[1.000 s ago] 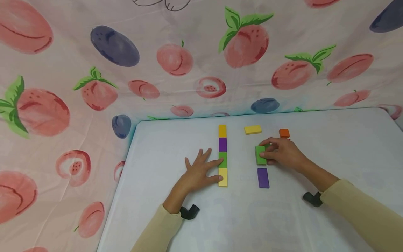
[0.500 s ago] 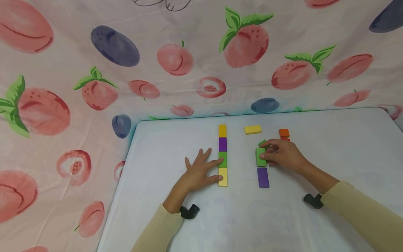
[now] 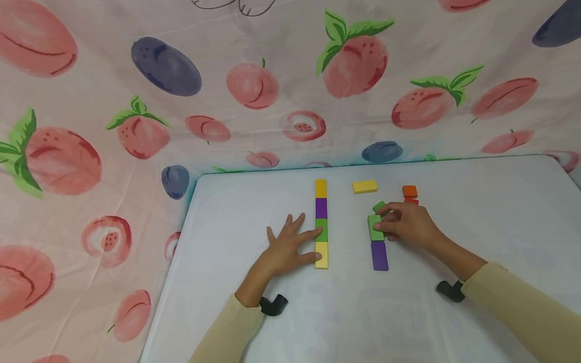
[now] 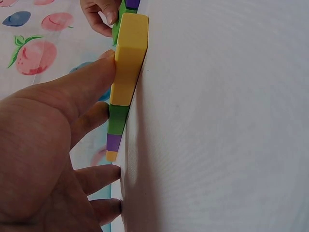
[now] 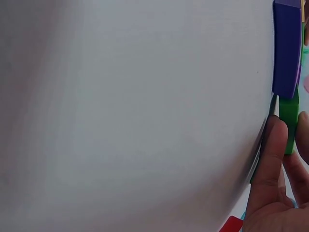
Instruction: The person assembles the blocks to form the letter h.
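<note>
My right hand (image 3: 410, 222) pinches a green block (image 3: 374, 228) between thumb and fingers, its near end right at the far end of a purple block (image 3: 379, 256). Behind those fingers a second green block (image 3: 379, 206) peeks out, partly hidden. To the left, a straight row runs away from me: a light yellow block (image 3: 321, 255), a green block (image 3: 324, 233), a purple block (image 3: 321, 208) and an orange-yellow block (image 3: 321, 188). My left hand (image 3: 283, 254) lies with fingers spread, thumb against the light yellow block (image 4: 126, 72) and index finger on the row's green block.
Farther back lies a loose yellow block (image 3: 365, 187). An orange block (image 3: 409, 191) sits beyond my right hand, with a red block (image 3: 411, 201) mostly hidden below it. Black elbow-shaped pieces (image 3: 274, 305) stick out at both cuffs. Fruit-print cloth (image 3: 272, 121) rises behind the white table (image 3: 317, 322).
The pinched green block has moved toward me, closing the gap to the purple block. The second green block now shows more behind my fingers. My left hand has stayed put.
</note>
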Motion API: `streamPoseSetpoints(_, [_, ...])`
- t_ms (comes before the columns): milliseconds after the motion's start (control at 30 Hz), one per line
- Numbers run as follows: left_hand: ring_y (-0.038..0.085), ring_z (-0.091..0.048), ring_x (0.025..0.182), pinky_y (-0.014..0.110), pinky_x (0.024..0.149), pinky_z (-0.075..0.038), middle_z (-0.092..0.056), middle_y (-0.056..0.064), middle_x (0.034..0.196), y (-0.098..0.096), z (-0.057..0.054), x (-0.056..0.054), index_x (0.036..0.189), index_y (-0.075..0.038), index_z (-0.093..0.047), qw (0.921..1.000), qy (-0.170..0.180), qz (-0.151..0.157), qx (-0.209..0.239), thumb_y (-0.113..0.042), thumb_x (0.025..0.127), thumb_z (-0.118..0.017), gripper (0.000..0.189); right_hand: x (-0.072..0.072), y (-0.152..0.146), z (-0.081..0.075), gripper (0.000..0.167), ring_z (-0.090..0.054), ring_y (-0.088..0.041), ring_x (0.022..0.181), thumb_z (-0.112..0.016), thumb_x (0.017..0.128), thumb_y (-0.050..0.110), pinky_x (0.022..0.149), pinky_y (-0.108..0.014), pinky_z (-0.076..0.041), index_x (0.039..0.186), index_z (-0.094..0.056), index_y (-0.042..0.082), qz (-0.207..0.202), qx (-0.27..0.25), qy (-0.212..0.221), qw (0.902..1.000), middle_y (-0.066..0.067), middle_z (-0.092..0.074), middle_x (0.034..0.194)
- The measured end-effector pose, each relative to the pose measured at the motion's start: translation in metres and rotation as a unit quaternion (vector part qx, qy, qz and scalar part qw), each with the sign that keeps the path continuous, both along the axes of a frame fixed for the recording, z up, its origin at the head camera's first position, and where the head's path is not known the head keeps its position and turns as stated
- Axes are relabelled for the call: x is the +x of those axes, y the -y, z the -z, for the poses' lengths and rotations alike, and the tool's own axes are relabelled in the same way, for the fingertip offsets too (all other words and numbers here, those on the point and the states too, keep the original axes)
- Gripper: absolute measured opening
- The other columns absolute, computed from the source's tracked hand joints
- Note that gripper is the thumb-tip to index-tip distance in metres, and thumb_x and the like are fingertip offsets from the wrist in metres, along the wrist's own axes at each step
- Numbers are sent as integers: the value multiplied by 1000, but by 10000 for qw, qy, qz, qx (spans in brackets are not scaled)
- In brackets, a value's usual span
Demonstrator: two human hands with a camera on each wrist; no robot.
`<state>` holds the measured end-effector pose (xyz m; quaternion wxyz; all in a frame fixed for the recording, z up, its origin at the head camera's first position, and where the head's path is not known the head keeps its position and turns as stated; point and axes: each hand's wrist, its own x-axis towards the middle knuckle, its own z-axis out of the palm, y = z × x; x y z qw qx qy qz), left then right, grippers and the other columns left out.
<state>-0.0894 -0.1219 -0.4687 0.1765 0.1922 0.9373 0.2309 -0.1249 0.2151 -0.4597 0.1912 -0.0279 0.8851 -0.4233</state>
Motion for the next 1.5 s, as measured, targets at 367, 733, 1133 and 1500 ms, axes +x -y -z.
streamPoseSetpoints(367, [37, -4, 160, 83, 112, 5, -18, 4, 172, 0, 2, -1, 151, -43, -48, 10000, 14, -10, -22, -57, 92, -68, 63, -3, 1, 1, 45, -73, -15, 70, -83, 87, 30, 67, -24, -59, 123, -68, 6, -112, 264, -66, 9996, -5, -77, 89])
streamPoseSetpoints(733, [38, -5, 160, 83, 111, 4, -17, 4, 172, 0, 2, -1, 151, -42, -48, 10000, 23, -5, 0, -56, 92, -68, 63, -4, -1, 1, 40, -71, -14, 67, -84, 85, 28, 63, -24, -56, 117, -72, 6, -229, 404, -343, 9983, -2, -74, 83])
streamPoseSetpoints(1133, [38, -4, 160, 83, 111, 4, -18, 6, 172, 0, 1, -1, 151, -41, -49, 10000, 18, 2, 47, -55, 93, -68, 62, -3, -1, 4, 37, -65, -12, 63, -86, 84, 30, 58, -24, -52, 112, -75, 9, -391, 702, -778, 9937, -2, -72, 85])
streamPoseSetpoints(1500, [39, -4, 160, 84, 111, 5, -17, 6, 172, 0, 0, 0, 151, -41, -49, 10000, 22, 13, 47, -56, 93, -68, 63, -3, -2, 6, 35, -64, -13, 60, -85, 84, 29, 57, -25, -52, 111, -75, 9, -431, 675, -738, 9941, -3, -71, 85])
